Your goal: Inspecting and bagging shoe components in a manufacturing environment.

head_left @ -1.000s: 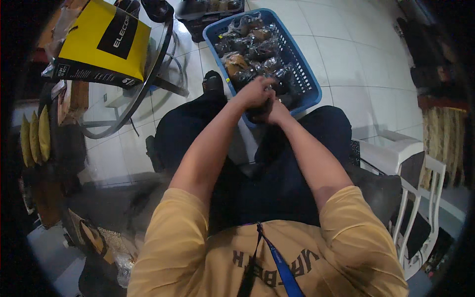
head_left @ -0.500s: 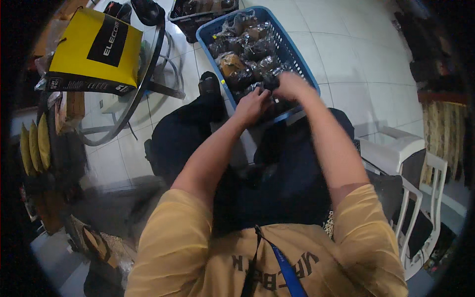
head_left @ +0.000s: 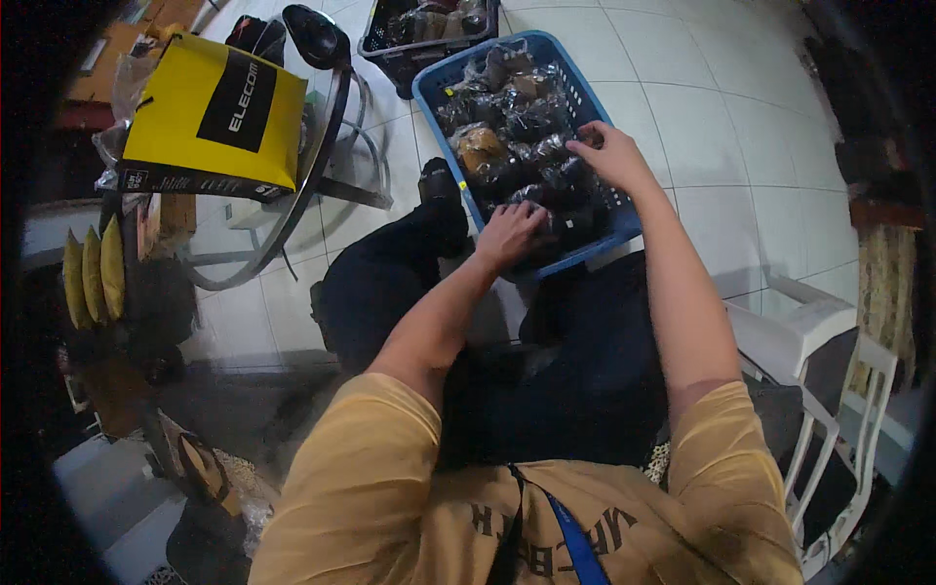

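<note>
A blue plastic basket (head_left: 597, 255) stands on the floor in front of my legs, filled with clear-plastic-wrapped bundles, mostly dark. One tan bundle (head_left: 480, 148) lies among them on the left side. My left hand (head_left: 514, 234) is at the basket's near end, its fingers bent over a dark wrapped bundle (head_left: 558, 222); the undersides of the fingers are hidden. Over the basket's right side is my right hand (head_left: 612, 156), thumb and forefinger apart, with nothing seen between them. It is close to the wrapped bundles along that rim.
Behind the blue basket stands a dark crate (head_left: 429, 51) holding more wrapped bundles. To the left, a yellow and black box (head_left: 210, 117) rests on a round glass table with a metal rim (head_left: 327, 146). A white chair (head_left: 795, 312) stands to the right.
My right hand has moved away from my left, toward the basket's right rim, and its fingers have parted. The left hand stays at the near end. The whole view has shifted slightly.
</note>
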### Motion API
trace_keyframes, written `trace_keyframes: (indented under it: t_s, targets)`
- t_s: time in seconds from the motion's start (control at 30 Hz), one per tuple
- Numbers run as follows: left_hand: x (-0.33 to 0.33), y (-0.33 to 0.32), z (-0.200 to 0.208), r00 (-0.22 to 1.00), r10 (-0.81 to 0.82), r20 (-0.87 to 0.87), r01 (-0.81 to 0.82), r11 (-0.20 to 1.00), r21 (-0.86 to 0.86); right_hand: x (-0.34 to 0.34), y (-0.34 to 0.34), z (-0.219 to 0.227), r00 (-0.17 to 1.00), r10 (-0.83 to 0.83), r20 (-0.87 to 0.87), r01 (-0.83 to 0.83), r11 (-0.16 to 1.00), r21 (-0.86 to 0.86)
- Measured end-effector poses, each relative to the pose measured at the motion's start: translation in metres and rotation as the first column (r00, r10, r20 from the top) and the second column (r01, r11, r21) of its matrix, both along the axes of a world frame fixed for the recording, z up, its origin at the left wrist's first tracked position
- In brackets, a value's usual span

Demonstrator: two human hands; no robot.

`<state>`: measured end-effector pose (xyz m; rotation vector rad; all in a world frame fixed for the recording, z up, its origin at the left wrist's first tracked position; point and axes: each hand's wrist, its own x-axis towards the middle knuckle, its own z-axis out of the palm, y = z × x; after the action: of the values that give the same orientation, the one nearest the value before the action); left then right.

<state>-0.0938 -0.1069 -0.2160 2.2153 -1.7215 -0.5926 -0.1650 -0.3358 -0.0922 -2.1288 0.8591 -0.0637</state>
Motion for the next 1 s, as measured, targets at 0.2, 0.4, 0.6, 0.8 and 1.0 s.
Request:
trace_keyframes:
  t_s: [0.2, 0.4, 0.6, 0.8, 1.0]
  targets:
    - [0.008, -0.007, 0.007, 0.945, 0.19, 0.268, -0.169, 0.981, -0.097, 0.009, -0.002, -0.014, 0.998, 0.013, 0.066, -0.013, 1.0, -0.002]
    - [0.021, -0.027, 0.074, 0.969, 0.186, 0.161, -0.207, 0.971, 0.123, 0.01, -0.014, -0.014, 0.963, -0.166, 0.211, 0.179, 0.983, -0.047]
    - [0.063, -0.014, 0.19, 0.974, 0.078, -0.215, -0.073, 0.997, 0.032, 0.001, -0.016, -0.032, 0.996, -0.077, 0.047, 0.087, 0.956, -0.279]
    - [0.094, 0.031, 0.173, 0.9, 0.373, -0.227, -0.324, 0.919, 0.225, -0.001, -0.001, -0.03, 0.918, 0.044, -0.395, -0.086, 0.992, -0.088]
    - [0.093, 0.014, 0.15, 0.973, 0.084, -0.214, -0.095, 0.995, -0.039, 0.017, 0.01, -0.033, 0.956, 0.192, -0.222, -0.211, 0.975, -0.063]
